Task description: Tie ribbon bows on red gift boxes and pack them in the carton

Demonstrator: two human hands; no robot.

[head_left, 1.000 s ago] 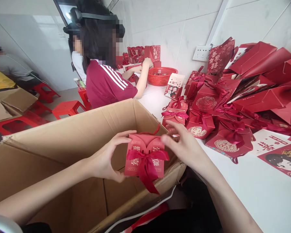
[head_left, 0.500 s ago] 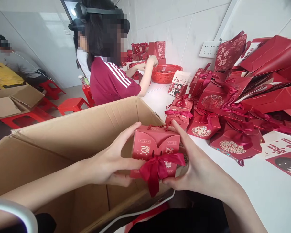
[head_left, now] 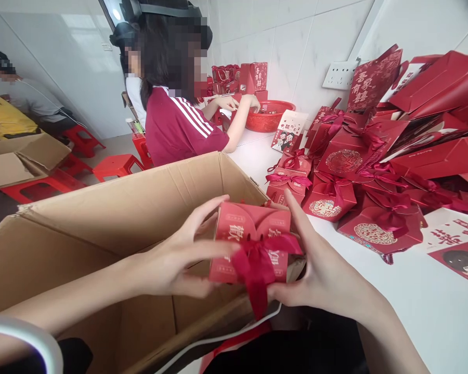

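White tabletop [head_left: 407,291], red gift box [head_left: 259,221] held between wide-curved left fingers [head_left: 206,253] and right fingers [head_left: 304,228], exact left contact unclear

Red cardboard gift box [head_left: 239,215] with glossy crimson ribbon bow [head_left: 259,259], in the grip of left hand [head_left: 175,254] and right hand [head_left: 320,265].
A left finger [head_left: 218,250] at the bow. Open brown cardboard carton [head_left: 140,208] below. White worktop [head_left: 374,283] at right carries heaped red gift boxes [head_left: 368,156]. Beyond: co-worker's maroon, white-striped sleeve [head_left: 183,127], one co-worker's hand [head_left: 251,103] at red plastic basket [head_left: 267,122].
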